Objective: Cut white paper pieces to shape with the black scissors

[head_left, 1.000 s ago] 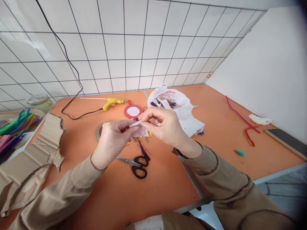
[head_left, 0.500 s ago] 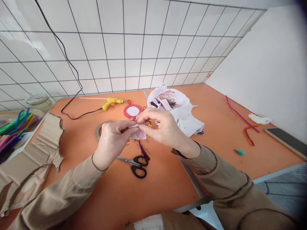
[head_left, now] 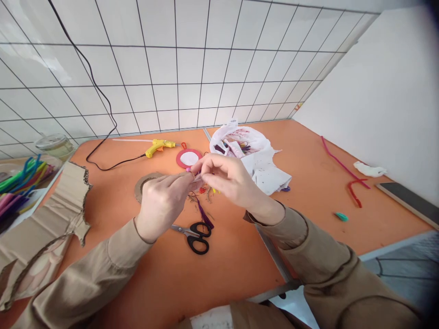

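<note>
At the far left we see bundled pipe cleaners (head_left: 20,180) in many colours, with a lidded glass jar (head_left: 55,145) behind them. Next lies torn corrugated cardboard (head_left: 58,196), its ragged edge facing the middle of the orange table (head_left: 236,265). A black cord (head_left: 113,165) runs down the tiled wall to a yellow glue gun (head_left: 159,147), whose nozzle ends near the loop of a red-rimmed disc (head_left: 189,158) with a white centre.

Our left hand (head_left: 163,203) covers part of a cardboard ring (head_left: 139,188) and pinches a small white paper piece (head_left: 196,183) above the table, between both hands. Below, black-handled scissors (head_left: 197,237) lie with their blade tips hidden by our left wrist, a purple tassel (head_left: 204,214) just beside the handles. Our right hand (head_left: 229,180) curls its fingertips at the paper's other side; we cannot tell whether they grip it. Behind that hand, and partly blocked by it, sits a white plastic bag (head_left: 255,137).

Farther right are a magenta pipe cleaner (head_left: 338,157), a red pipe cleaner (head_left: 353,194), a green scrap (head_left: 341,216), a crumpled white wad (head_left: 369,169) and a dark flat slab (head_left: 411,200).
</note>
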A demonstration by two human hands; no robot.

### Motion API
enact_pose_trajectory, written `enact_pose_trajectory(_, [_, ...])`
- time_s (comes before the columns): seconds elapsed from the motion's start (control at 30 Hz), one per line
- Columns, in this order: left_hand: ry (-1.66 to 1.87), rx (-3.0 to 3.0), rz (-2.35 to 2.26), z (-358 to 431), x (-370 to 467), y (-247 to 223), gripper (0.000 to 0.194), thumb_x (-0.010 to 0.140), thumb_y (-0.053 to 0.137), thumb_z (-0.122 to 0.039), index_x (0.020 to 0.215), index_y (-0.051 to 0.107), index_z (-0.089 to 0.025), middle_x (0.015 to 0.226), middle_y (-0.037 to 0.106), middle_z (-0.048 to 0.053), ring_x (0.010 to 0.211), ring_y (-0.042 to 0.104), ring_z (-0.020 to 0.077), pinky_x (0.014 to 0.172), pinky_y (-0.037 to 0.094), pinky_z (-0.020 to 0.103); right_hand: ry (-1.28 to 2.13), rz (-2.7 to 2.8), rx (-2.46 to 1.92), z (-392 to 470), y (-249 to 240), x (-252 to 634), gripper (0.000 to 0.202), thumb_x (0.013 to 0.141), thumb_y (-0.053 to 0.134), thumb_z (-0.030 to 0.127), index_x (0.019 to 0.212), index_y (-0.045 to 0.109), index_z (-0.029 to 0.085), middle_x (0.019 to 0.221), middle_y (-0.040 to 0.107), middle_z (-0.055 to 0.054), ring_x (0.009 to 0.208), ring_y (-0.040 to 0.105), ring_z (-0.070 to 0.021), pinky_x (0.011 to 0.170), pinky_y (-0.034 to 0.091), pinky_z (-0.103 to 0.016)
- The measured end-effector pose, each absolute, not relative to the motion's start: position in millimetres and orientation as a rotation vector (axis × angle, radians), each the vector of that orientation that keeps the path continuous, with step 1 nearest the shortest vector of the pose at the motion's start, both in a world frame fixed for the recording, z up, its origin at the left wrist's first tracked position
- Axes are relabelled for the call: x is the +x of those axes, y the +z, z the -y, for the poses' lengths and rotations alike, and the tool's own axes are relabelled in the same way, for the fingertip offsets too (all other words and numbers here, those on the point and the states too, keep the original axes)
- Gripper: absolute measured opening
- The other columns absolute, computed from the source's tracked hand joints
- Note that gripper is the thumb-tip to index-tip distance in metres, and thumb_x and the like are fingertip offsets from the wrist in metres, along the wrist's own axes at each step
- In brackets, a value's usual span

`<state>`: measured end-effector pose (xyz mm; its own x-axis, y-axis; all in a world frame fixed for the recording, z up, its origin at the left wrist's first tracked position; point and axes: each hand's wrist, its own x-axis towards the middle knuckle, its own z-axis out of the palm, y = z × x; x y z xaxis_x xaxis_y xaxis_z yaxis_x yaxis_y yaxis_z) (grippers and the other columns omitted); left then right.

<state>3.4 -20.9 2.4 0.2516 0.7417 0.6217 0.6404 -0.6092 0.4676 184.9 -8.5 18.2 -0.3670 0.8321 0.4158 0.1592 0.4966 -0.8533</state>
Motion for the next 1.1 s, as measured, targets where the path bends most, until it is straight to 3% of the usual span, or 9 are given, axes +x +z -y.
enact_pose_trajectory(0.17, [1.377, 2.312, -1.367, 19.9, 1.2, 1.6, 0.023, 0.087, 0.065, -0.039, 0.078, 0.080, -0.024, 0.057, 0.068, 0.002, 0.051, 0.054, 0.0131, 0.054, 0.041, 0.025, 0.917, 1.839, -0.831, 4.4, 23.1, 194.3, 0.024, 0.094, 0.049, 0.031, 0.074, 0.048, 0.020, 0.082, 0.062, -0.004, 0.078, 0.056, -0.0167, 0.065, 0.044, -0.030])
enact_pose_trajectory(0.27, [1.396, 2.182, -1.351, 20.1, 1.4, 0.8, 0.018, 0.084, 0.069, -0.037, 0.079, 0.081, -0.023, 0.059, 0.069, 0.002, 0.052, 0.055, 0.0129, 0.056, 0.042, 0.025, 0.759, 1.892, -0.876, 0.1, 24.3, 202.3, 0.029, 0.099, 0.045, 0.033, 0.074, 0.051, 0.020, 0.076, 0.060, -0.003, 0.071, 0.054, -0.0163, 0.067, 0.044, -0.032])
enact_pose_trajectory(0.37, [1.349, 1.865, -1.287, 20.5, 2.3, 2.8, 0.014, 0.080, 0.072, -0.032, 0.079, 0.081, -0.022, 0.060, 0.069, 0.000, 0.052, 0.056, 0.0122, 0.053, 0.044, 0.024, 0.601, 1.918, -0.893, -4.3, 26.8, 209.8, 0.033, 0.098, 0.049, 0.039, 0.072, 0.057, 0.020, 0.076, 0.064, -0.004, 0.083, 0.061, -0.0208, 0.079, 0.047, -0.037])
enact_pose_trajectory(0.5, [1.310, 1.491, -1.162, 20.3, 4.2, 7.3, 0.014, 0.076, 0.075, -0.033, 0.074, 0.079, -0.019, 0.050, 0.060, -0.002, 0.043, 0.048, 0.0095, 0.040, 0.035, 0.021, 0.711, 1.945, -0.808, -3.6, 27.6, 208.8, 0.033, 0.087, 0.066, 0.052, 0.092, 0.065, 0.020, 0.099, 0.070, -0.007, 0.102, 0.064, -0.0249, 0.092, 0.048, -0.040])
enact_pose_trajectory(0.57, [1.302, 1.432, -1.105, 20.6, 5.9, 7.8, 0.015, 0.075, 0.077, -0.034, 0.071, 0.078, -0.019, 0.048, 0.060, -0.001, 0.043, 0.048, 0.0092, 0.040, 0.036, 0.020, 0.798, 1.950, -0.819, -0.3, 23.3, 201.4, 0.035, 0.083, 0.071, 0.049, 0.101, 0.065, 0.020, 0.105, 0.070, -0.007, 0.102, 0.063, -0.0234, 0.089, 0.049, -0.037])
enact_pose_trajectory(0.67, [1.265, 1.371, -1.053, 21.6, 9.3, 5.1, 0.017, 0.074, 0.078, -0.034, 0.070, 0.077, -0.018, 0.050, 0.063, 0.000, 0.044, 0.052, 0.0098, 0.042, 0.041, 0.021, 0.873, 1.878, -0.896, 4.3, 12.3, 186.8, 0.030, 0.082, 0.073, 0.041, 0.101, 0.064, 0.019, 0.098, 0.068, -0.005, 0.088, 0.062, -0.0186, 0.076, 0.049, -0.032])
enact_pose_trajectory(0.8, [1.227, 1.259, -0.992, 23.5, 13.2, -1.7, 0.021, 0.075, 0.078, -0.036, 0.068, 0.076, -0.016, 0.052, 0.067, 0.003, 0.046, 0.056, 0.0103, 0.044, 0.042, 0.020, 0.886, 1.727, -0.899, 5.6, 3.3, 175.4, 0.019, 0.082, 0.071, 0.035, 0.085, 0.064, 0.018, 0.074, 0.060, 0.001, 0.066, 0.055, -0.0122, 0.059, 0.044, -0.026])
enact_pose_trajectory(1.1, [1.225, 1.196, -0.940, 26.3, 17.1, -4.2, 0.018, 0.077, 0.077, -0.034, 0.071, 0.076, -0.016, 0.052, 0.066, 0.001, 0.047, 0.054, 0.0092, 0.045, 0.041, 0.020, 1.046, 1.650, -0.887, 5.8, 12.4, 175.8, 0.018, 0.081, 0.062, 0.026, 0.067, 0.054, 0.018, 0.061, 0.054, 0.003, 0.055, 0.053, -0.0108, 0.052, 0.042, -0.025])
